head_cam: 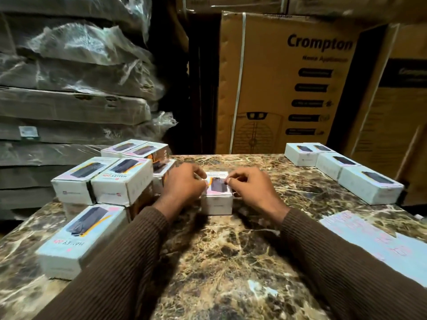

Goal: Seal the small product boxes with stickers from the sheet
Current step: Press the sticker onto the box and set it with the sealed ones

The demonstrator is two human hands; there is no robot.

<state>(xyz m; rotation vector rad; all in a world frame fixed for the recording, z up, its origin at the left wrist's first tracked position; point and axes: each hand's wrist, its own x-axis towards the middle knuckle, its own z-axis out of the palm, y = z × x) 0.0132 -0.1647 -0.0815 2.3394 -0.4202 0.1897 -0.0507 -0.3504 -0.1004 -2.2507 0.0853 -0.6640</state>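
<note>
A small white product box with a dark product picture on top stands at the middle of the marble table. My left hand curls against the box's left side, fingertips on its top edge. My right hand is curled at the right side, thumb and forefinger pinched together over the top; whether a sticker is between them is too small to tell. The pale sticker sheet with pink print lies flat at the right, near the table's edge.
A pile of several similar boxes sits to the left, one lying nearer me. A row of three boxes lines the far right. Large cardboard cartons and plastic-wrapped stacks stand behind the table.
</note>
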